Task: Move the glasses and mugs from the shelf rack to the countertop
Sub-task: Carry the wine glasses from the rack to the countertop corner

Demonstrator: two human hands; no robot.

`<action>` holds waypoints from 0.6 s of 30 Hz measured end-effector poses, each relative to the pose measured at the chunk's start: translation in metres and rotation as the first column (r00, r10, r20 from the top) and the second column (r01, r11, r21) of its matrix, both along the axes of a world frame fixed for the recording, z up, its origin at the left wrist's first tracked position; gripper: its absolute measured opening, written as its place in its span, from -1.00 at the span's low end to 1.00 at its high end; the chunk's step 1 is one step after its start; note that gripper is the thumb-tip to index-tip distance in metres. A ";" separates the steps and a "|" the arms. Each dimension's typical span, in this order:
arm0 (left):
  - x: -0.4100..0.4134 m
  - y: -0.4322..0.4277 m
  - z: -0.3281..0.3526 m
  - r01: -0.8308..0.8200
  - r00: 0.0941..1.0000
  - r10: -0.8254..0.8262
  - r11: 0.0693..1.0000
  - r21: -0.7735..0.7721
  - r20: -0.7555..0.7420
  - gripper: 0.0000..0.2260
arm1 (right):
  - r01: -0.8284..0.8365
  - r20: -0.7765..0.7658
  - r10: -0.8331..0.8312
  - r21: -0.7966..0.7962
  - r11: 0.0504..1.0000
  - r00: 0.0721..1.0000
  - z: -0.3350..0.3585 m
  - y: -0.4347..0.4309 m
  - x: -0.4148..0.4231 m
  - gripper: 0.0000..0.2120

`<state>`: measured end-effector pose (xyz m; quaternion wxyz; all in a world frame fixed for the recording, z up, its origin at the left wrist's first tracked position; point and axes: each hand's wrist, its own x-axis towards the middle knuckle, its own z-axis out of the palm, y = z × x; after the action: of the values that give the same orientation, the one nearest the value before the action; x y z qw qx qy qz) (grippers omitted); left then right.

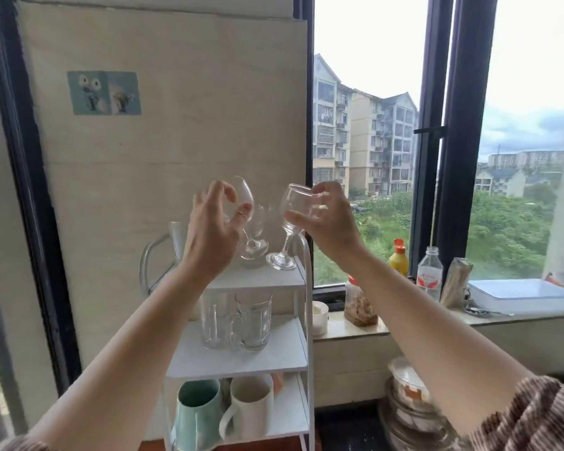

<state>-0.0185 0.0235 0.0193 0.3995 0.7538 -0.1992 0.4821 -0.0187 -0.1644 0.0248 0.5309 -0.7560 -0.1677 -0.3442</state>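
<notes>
The clear plastic bottle (pixel 429 271) on the stone window ledge (pixel 345 330) carries a red and white label whose writing is too blurred to read; no other lettering can be made out.

The right hand (pixel 323 219) has its fingers and thumb closed round the bowl of a clear stemmed wine glass (pixel 290 222), which tilts with its foot just above the top tier of the white metal three-tier shelf rack (pixel 258 279). The left hand (pixel 209 229) is closed on the stem of a second clear wine glass (pixel 244 193), tipped over to the right, its bowl above the fingers. A third clear stemmed glass (pixel 258 232) stands on the top tier between the two hands.

On the middle tier two clear glass handled mugs (pixel 238 320) stand side by side, both empty. On the bottom tier a pale green ceramic mug (pixel 197 411) and a cream ceramic mug (pixel 249 411) stand side by side. On the ledge sit a yellow squeeze bottle with an orange cap (pixel 399 258) and a clear bag of brown food (pixel 360 307).
</notes>
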 end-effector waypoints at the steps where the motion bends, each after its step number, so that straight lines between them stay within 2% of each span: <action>1: -0.007 -0.002 0.002 0.040 0.999 -0.040 0.999 -0.002 -0.020 -0.82 | -0.024 -0.024 0.025 0.051 0.998 0.999 0.001 -0.007 -0.011 -0.43; 4: -0.030 -0.019 0.000 0.182 0.972 -0.176 0.983 0.022 -0.155 -0.83 | -0.076 -0.125 0.101 0.188 0.979 0.987 -0.004 -0.036 -0.044 -0.32; 6: -0.045 -0.040 -0.007 0.318 0.925 -0.302 0.947 0.034 -0.231 -0.83 | -0.053 -0.181 0.094 0.222 0.974 0.979 -0.017 -0.061 -0.068 -0.30; 9: -0.065 -0.086 -0.028 0.504 0.810 -0.502 0.860 -0.079 -0.303 -0.79 | 0.032 -0.252 0.032 0.245 0.969 0.967 -0.040 -0.108 -0.109 -0.28; 13: -0.099 -0.165 -0.059 0.682 0.641 -0.685 0.715 -0.153 -0.346 -0.52 | 0.197 -0.337 -0.112 0.231 0.953 0.935 -0.069 -0.183 -0.178 -0.27; 18: -0.163 -0.285 -0.099 0.801 0.431 -0.787 0.559 -0.215 -0.441 -0.30 | 0.406 -0.447 -0.283 0.206 0.890 0.848 -0.098 -0.281 -0.282 -0.32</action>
<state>-0.1814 -0.2612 -0.0795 0.6046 0.6716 -0.4275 0.0264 -0.3010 -0.4456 -0.0734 0.5885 -0.7413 0.1387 -0.2914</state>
